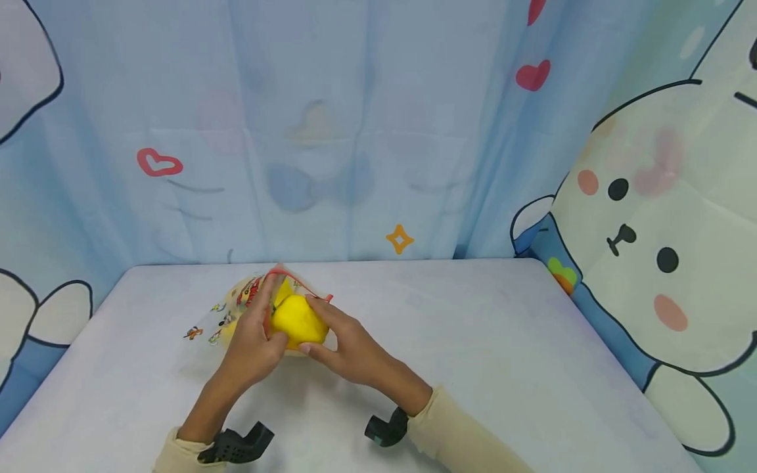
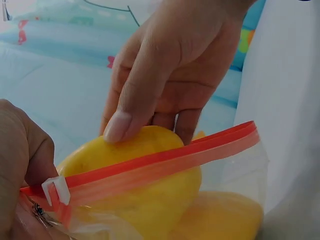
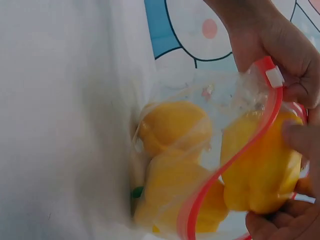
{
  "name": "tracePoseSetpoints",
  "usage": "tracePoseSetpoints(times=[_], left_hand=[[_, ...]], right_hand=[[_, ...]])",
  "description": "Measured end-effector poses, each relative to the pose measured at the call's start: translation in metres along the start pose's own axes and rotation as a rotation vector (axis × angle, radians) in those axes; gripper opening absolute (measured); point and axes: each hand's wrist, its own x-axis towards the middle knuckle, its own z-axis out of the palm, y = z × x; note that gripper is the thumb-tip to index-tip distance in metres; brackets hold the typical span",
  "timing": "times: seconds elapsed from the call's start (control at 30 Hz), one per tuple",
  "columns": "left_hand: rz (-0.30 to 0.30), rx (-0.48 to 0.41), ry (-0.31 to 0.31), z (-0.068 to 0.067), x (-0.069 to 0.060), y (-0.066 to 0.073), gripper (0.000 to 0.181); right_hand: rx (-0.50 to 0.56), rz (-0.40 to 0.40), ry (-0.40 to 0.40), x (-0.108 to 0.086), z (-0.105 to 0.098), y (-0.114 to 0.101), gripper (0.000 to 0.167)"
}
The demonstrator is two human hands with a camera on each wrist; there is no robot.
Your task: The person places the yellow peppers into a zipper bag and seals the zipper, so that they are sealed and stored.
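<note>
A clear zip bag (image 1: 220,320) with a red slider seal and small cartoon prints lies on the table, its mouth spread. My left hand (image 1: 255,347) grips the bag's rim beside the white slider (image 2: 56,191). Between the thumb and fingers of my right hand (image 1: 357,348) is a yellow bell pepper (image 1: 299,320), partly inside the mouth. Two more yellow bell peppers show through the plastic in the right wrist view: one pepper (image 3: 176,127) above, another pepper (image 3: 175,192) below with a bit of green stem. Part of the held pepper is hidden by the seal in the left wrist view.
The white table (image 1: 503,368) extends around the bag on both sides. Behind it hangs a light blue curtain (image 1: 319,164) with cartoon figures and hearts. Each wrist carries a black camera mount, such as the left mount (image 1: 239,445).
</note>
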Motion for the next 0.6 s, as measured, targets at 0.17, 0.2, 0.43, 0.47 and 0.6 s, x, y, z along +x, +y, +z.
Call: tracePoseSetpoints(times=[0.17, 0.2, 0.43, 0.47, 0.6], left_hand=[[0.014, -0.006, 0.006, 0.0, 0.001, -0.001, 0.091], [0.01, -0.003, 0.006, 0.0, 0.001, -0.001, 0.09], [-0.005, 0.008, -0.015, 0.005, 0.0, -0.002, 0.088], [-0.004, 0.013, -0.02, 0.005, 0.0, -0.002, 0.089], [-0.016, 0.02, -0.013, 0.002, 0.0, 0.0, 0.089]], right_hand=[[0.037, -0.018, -0.031, 0.001, -0.001, -0.001, 0.071], [0.032, -0.014, -0.027, 0.002, -0.001, -0.002, 0.071], [-0.044, 0.001, 0.036, 0.009, 0.008, -0.005, 0.073], [-0.043, 0.004, 0.038, 0.01, 0.008, -0.004, 0.074], [0.009, -0.032, 0.033, 0.008, 0.009, -0.002, 0.072]])
